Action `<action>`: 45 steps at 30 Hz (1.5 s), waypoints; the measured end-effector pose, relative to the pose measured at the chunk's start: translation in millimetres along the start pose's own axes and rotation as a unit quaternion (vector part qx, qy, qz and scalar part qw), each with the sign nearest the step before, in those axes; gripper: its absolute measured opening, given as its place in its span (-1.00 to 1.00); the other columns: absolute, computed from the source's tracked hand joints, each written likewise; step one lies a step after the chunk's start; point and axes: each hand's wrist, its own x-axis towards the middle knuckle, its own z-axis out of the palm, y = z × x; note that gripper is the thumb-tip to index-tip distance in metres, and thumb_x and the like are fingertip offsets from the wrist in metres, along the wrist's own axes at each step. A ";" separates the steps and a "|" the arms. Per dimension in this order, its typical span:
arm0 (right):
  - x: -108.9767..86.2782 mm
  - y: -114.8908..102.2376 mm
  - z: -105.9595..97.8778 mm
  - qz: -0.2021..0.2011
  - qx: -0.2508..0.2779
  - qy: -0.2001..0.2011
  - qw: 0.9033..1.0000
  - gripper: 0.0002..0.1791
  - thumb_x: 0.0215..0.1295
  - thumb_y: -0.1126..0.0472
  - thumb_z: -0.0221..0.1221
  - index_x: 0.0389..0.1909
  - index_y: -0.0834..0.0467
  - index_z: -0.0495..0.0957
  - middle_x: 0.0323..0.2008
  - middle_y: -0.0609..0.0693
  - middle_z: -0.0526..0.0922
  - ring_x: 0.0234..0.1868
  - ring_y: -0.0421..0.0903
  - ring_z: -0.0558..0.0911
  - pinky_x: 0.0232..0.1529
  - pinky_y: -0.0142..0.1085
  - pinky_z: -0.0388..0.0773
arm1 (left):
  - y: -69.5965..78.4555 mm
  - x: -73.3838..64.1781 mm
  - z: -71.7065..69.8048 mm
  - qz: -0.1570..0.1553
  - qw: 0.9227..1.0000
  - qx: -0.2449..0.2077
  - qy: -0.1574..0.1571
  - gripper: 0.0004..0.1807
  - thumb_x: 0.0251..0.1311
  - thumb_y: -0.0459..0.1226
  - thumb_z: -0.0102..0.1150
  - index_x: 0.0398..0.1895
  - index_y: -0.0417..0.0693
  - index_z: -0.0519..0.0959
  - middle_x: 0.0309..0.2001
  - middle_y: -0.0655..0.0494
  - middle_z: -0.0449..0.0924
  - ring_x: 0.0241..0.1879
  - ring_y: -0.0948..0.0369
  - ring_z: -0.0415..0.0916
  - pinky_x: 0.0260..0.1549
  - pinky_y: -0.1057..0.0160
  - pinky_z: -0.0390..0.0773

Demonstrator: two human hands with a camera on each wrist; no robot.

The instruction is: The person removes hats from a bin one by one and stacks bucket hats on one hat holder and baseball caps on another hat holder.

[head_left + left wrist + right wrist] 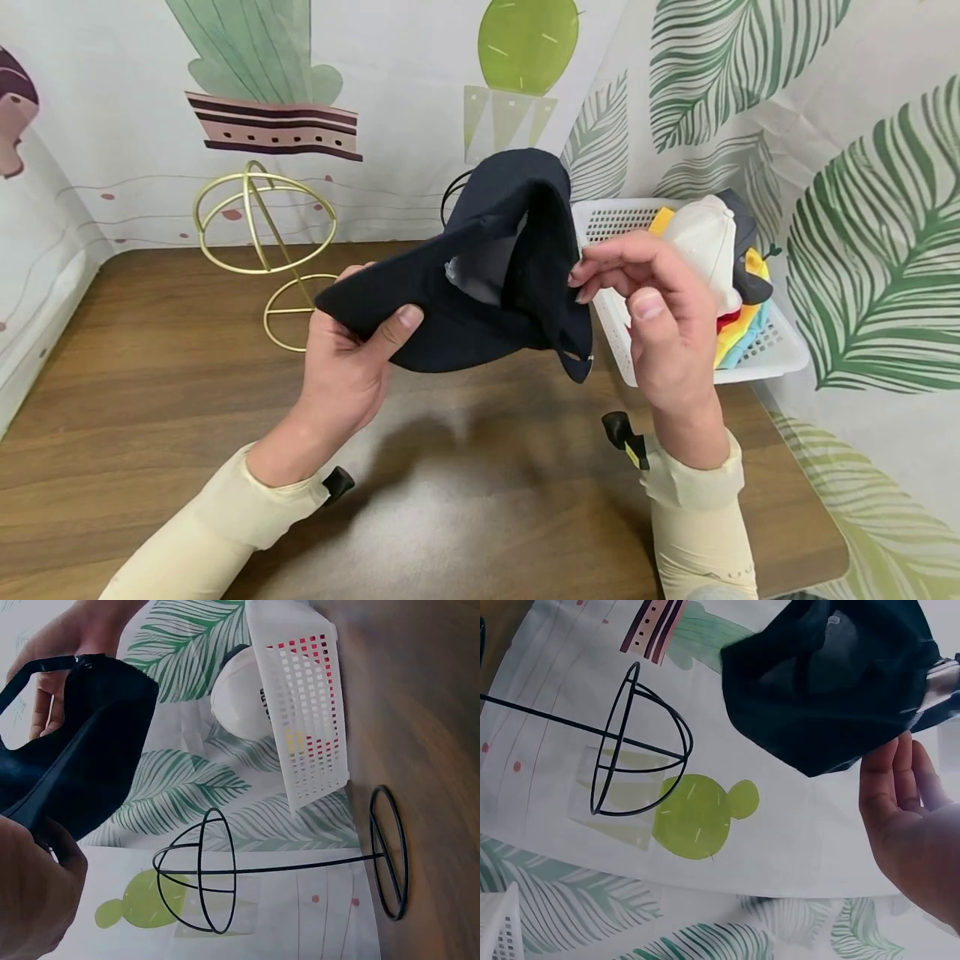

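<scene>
A dark navy baseball cap (465,333) is held up over the table, tilted so that its hollow inside faces the head camera. My left hand (341,367) pinches its brim, thumb on top and the other fingers hidden beneath. At the cap's back edge, my right hand (667,333) has its fingertips right at the fabric, with the thumb standing apart. The right wrist view shows these fingers (881,776) fairly straight against the cap's lower edge, near the strap opening. In the left wrist view, the strap (34,675) arches across the back of the cap.
Behind the left hand stands a gold wire hat stand (266,225). A black wire hat stand (217,870) is mostly hidden behind the cap in the head view. To the right, a white plastic basket (780,350) holds a white cap (705,242) and several colourful hats on the wooden table (150,400).
</scene>
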 end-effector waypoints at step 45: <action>-0.3 -4.6 -12.7 0.038 -0.272 0.059 0.960 -0.91 0.23 0.46 0.36 -0.36 0.42 0.64 -0.47 0.00 0.59 -0.49 -0.15 0.55 -0.41 -0.45 0.64 | 18.8 7.9 -4.5 -0.018 0.995 0.088 0.053 -0.53 0.22 -0.68 0.26 0.20 -0.31 0.63 0.11 -0.14 0.71 0.05 0.05 0.71 0.09 0.14 0.70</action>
